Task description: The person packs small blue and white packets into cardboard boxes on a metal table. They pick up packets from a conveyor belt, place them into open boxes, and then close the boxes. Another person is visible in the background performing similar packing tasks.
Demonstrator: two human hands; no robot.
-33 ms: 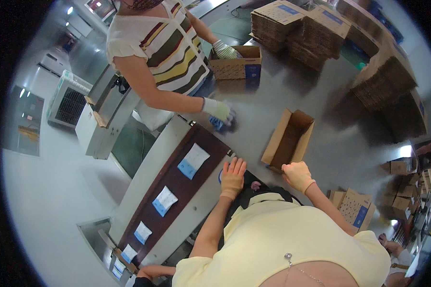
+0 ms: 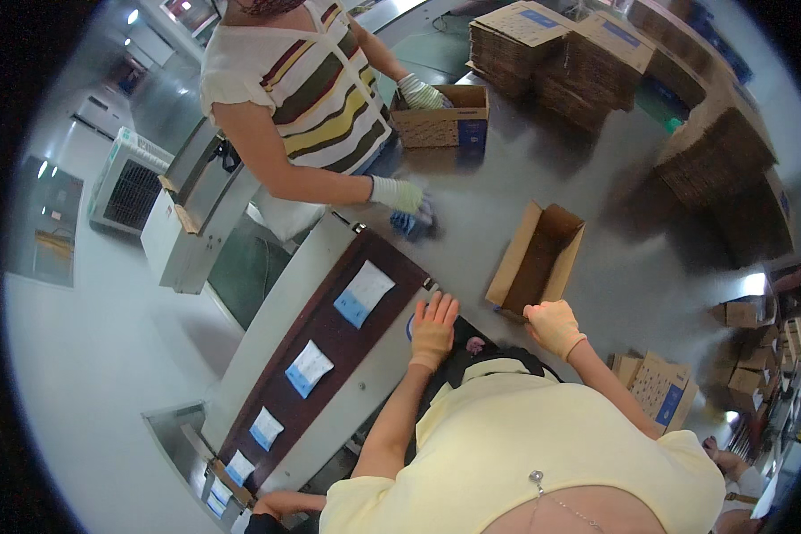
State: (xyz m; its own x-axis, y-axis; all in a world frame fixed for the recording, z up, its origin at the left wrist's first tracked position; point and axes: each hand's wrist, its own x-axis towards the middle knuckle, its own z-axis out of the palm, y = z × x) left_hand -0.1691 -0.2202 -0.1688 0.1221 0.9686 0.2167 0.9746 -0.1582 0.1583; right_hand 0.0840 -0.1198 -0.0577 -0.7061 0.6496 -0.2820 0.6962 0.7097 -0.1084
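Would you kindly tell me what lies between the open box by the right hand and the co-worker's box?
The head view shows only bare grey tabletop between the open box and the co-worker's box.

Packet print (image 2: 357, 311) too small to read; co-worker's head (image 2: 271, 7) cut off.

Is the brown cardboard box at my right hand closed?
No, that brown cardboard box at your right hand is open, its inside showing.
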